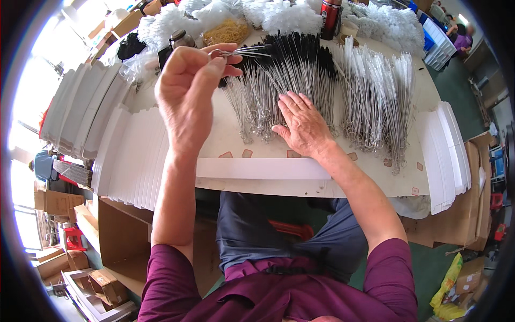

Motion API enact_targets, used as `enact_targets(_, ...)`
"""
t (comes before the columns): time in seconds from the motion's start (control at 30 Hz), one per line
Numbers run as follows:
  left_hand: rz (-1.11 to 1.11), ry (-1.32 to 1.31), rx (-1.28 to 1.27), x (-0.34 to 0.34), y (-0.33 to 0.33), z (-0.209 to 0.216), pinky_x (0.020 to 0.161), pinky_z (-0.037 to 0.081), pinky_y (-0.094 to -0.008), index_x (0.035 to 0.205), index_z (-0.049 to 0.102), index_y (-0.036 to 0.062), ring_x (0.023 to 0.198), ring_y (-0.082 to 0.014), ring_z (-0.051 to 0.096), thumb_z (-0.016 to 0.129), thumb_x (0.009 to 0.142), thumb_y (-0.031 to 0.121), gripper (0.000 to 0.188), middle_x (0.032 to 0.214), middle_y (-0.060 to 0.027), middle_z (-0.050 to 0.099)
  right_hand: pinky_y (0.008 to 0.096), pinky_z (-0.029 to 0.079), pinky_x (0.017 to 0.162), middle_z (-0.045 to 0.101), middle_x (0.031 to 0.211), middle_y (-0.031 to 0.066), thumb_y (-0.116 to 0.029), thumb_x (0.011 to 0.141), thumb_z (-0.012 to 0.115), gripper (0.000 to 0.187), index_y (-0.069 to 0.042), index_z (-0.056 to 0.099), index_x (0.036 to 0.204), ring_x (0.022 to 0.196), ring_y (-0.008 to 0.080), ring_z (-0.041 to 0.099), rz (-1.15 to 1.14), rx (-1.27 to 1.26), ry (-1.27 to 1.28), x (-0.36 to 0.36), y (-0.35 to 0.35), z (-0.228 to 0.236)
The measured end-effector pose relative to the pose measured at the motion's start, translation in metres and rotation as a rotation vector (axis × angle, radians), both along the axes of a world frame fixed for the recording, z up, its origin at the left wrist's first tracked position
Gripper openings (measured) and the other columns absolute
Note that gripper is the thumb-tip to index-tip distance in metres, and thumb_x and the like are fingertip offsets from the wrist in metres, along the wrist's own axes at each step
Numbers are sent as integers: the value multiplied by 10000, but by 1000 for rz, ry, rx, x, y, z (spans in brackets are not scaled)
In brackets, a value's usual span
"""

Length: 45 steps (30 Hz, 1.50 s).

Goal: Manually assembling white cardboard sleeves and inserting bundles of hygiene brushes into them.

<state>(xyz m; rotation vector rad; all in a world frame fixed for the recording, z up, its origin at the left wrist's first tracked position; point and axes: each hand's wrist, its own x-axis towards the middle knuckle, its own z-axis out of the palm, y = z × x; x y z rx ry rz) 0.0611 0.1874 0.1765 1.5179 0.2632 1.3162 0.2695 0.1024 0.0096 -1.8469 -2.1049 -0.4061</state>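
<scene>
My left hand (188,94) is raised over the table's left part, thumb and fingers pinched on a few wire-stemmed brushes (251,51). Their looped ends sit at my fingertips, and the stems point right toward black bristles. Flat, with fingers stretched out, my right hand (304,124) rests at the near ends of a pile of black-bristled wire brushes (300,67). To its right lies another pile of wire brushes with white bristles (378,80). A long white box (263,168) lies along the near table edge, in front of both hands.
Rows of folded white boxes (134,155) line the table's left side; more white boxes (448,155) stand at the right. Bagged white brushes (284,16), yellow rubber bands (225,32) and a red flask (331,19) are at the back. Open cardboard cartons (126,231) stand below.
</scene>
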Motion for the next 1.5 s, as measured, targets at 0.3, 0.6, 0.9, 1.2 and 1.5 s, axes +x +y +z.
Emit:
enact_targets(0.3, -234, 83, 117, -19, -75, -20, 942, 553, -420, 912, 464, 22, 988, -285, 699, 527, 903, -75, 116, 1183, -320, 686, 456, 366, 1193, 574, 1449, 242, -682, 1054, 343, 876, 43, 414, 1540, 1398, 345, 511, 221, -204, 1677, -39, -52, 69)
enact_targets(0.6, -330, 151, 69, -4, -145, -89, 903, 584, -427, 911, 509, -3, 1098, -310, 678, 555, 905, -119, 125, 1373, -322, 580, 423, 575, 744, 730, 971, 145, -492, 1131, 335, 567, -18, 554, 1351, 798, 273, 706, 457, 314, 2597, -15, -98, 63)
enact_targets(0.9, -496, 423, -538, 3, -188, -158, 793, 596, -304, 986, 624, -22, 869, -154, 692, 631, 985, -33, 13, 1064, -178, 716, 222, 272, 475, 450, 731, -46, -430, 1132, 421, 482, -22, 592, 1323, 539, 53, 332, -99, 503, 2411, -3, -131, 53)
enact_targets(1.2, -713, 882, -552, 39, -197, -138, 667, 535, -243, 989, 689, -2, 746, -69, 640, 686, 986, 98, 100, 842, -26, 701, 218, 250, 447, 425, 707, -66, -358, 1110, 514, 426, 5, 633, 1299, 521, 37, 319, -250, 501, 2292, 47, -184, 27)
enact_targets(1.5, -327, 765, 305, 140, -141, -106, 690, 579, -372, 984, 733, -14, 733, -245, 740, 716, 902, 125, 162, 813, -177, 729, 236, 238, 425, 438, 673, -48, -256, 1113, 519, 334, 4, 639, 1285, 494, 42, 305, -545, 503, 1996, 82, -226, 11)
